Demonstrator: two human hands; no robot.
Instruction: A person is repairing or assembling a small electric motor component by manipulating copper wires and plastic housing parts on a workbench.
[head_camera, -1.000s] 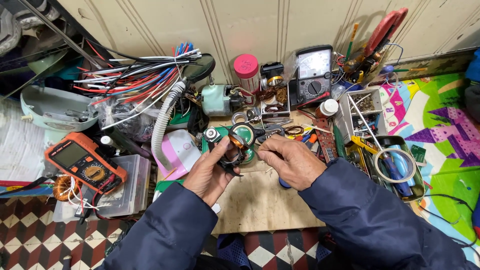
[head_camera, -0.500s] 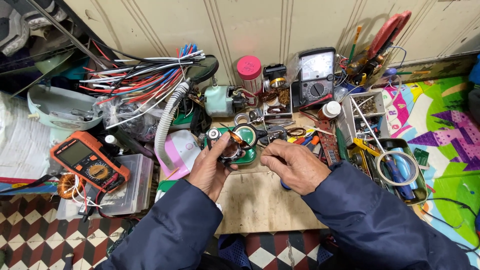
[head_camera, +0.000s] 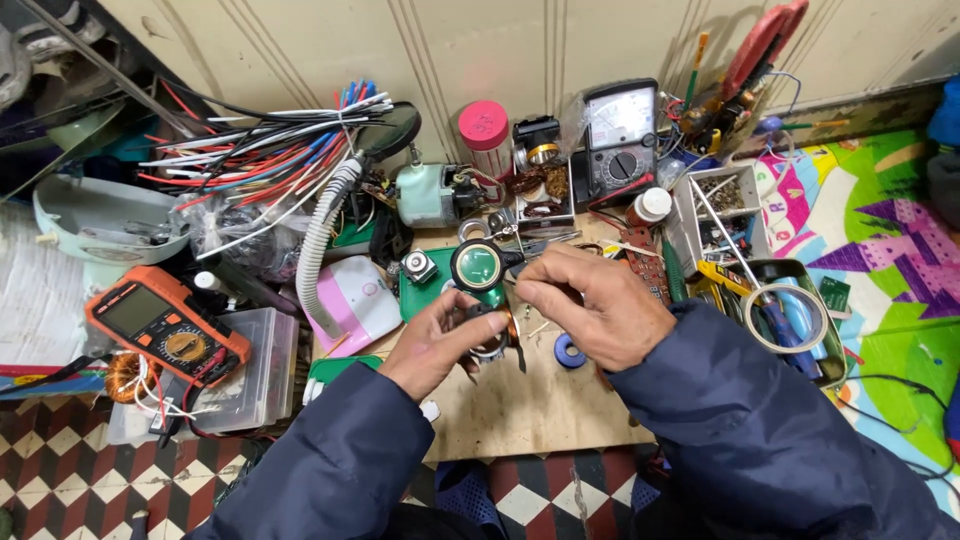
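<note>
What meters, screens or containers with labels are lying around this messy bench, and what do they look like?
Orange multimeter: far left, on a clear plastic box, dark blank screen, round dial.
Analogue meter: against the back wall, black, pale needle dial, round knob.
Pink-capped jar: back centre, upright cylinder.
White-capped bottle: right of centre, small, brownish body.
Green circuit board: far right, on the colourful mat.

You hold a small coil (head_camera: 492, 330): a dark body wound with copper-coloured wire, a dark lead hanging from it. It sits tilted between your fingertips, just above the bare wooden board and below the round green lens.
</note>
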